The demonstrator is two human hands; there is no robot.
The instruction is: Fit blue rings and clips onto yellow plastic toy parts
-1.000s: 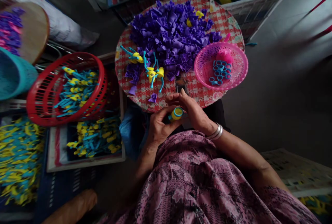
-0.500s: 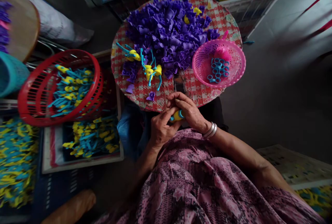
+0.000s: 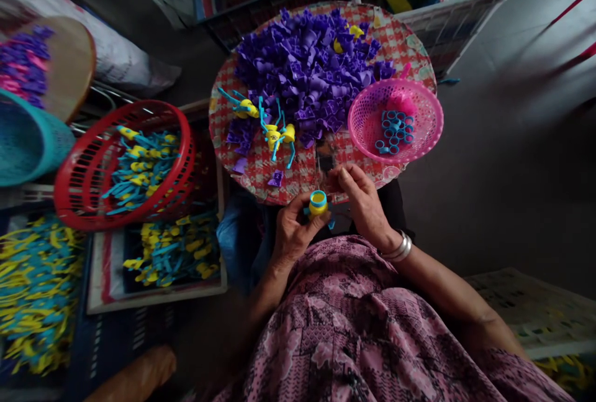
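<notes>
Heap of plastic parts (image 3: 302, 73) on round tray (image 3: 261, 172), small mesh basket (image 3: 421, 141) of rings (image 3: 395, 128) at tray's right edge; larger basket (image 3: 186, 159) of toy pieces (image 3: 139, 169) left of tray, partly over shallow box (image 3: 153, 297)

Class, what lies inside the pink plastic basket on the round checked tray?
The pink plastic basket holds small blue plastic rings and a pink clump; whatever lies beneath the rings is covered.

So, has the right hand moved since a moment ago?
Yes: the right hand has shifted toward the person's right, and now sits closer beneath the pink basket.
</notes>
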